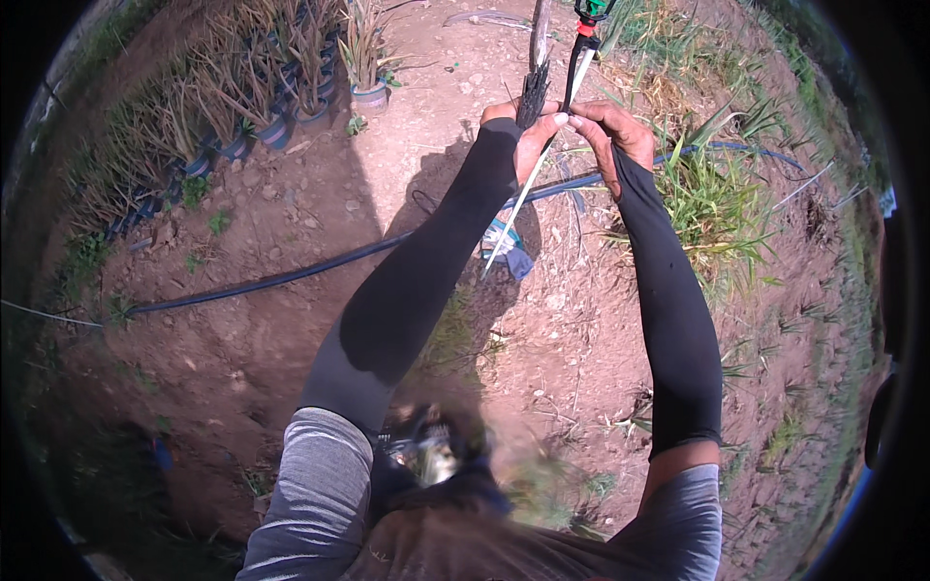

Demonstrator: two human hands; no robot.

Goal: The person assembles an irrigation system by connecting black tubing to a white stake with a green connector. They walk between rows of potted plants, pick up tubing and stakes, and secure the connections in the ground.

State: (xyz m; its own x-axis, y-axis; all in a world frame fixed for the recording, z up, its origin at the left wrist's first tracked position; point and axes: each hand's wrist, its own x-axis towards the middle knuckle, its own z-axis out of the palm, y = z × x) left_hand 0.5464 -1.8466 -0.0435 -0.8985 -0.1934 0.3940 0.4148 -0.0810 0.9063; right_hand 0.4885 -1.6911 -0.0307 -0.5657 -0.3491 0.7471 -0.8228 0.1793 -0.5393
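While both arms in black sleeves stretch forward over bare reddish soil, the left hand (523, 131) is curled around a dark, frayed wooden stake (534, 82) that rises away from it toward the top of the view. The right hand (612, 134) sits just beside the left, its fingers pinched together on a thin white rod (528, 189). That rod runs slantwise between the two hands, down past the left wrist toward the ground, and upward to a black sprinkler head with a red band and green top (587, 24) just beyond the fingertips. The stake and the rod stand close together, almost touching where the hands meet.

Beneath the hands, a black irrigation hose (291, 276) crosses the soil from far left, passes under the left forearm and goes on behind the right hand. A crumpled bluish-white scrap (506, 247) lies on the dirt below the left wrist, near the rod's lower end. A clump of green grass (712, 198) grows just right of the right forearm. Well off to the left of the hands, rows of potted spiky plants (262, 102) stand in dark pots.
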